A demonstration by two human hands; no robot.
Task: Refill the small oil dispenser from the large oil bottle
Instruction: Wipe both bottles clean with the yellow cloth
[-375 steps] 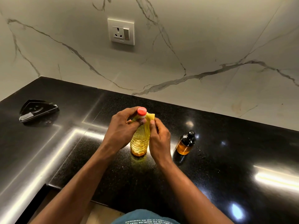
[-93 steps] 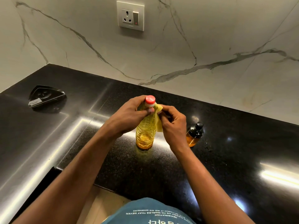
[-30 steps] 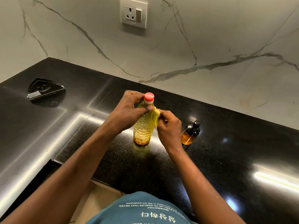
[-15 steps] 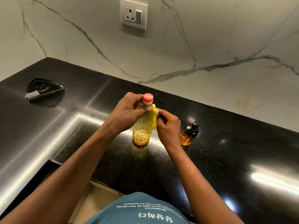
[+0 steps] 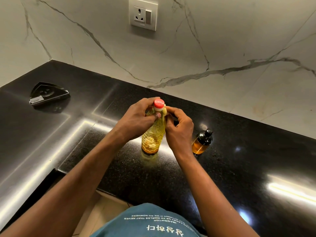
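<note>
Nearest the camera is a teal shirt [image 5: 145, 221] with printed lettering; both forearms reach out from it over the black countertop [image 5: 248, 168]; the left hand [image 5: 136, 118] has its fingers and thumb curled round the neck of the large oil bottle [image 5: 153, 137], holding it upright on the counter; the right hand [image 5: 177, 129] pinches a yellow strip [image 5: 164, 114] just under the red cap [image 5: 159, 103]; whether that strip is a seal or a loose label I cannot tell. The cap is on, so the step in hand looks like opening the bottle; nothing has been poured. The next move probably calls for freeing the strip, then twisting the cap off while the left hand steadies the bottle; the thin plastic may squeeze and spill if gripped hard. Just beside the right wrist, apart from it, stands the small oil dispenser [image 5: 201, 142], partly full of amber oil, its black top in place; that must come off before pouring. Farther left lies a black triangular object [image 5: 48, 94], well clear; behind is the marble wall [image 5: 222, 48] with a socket [image 5: 143, 14].
</note>
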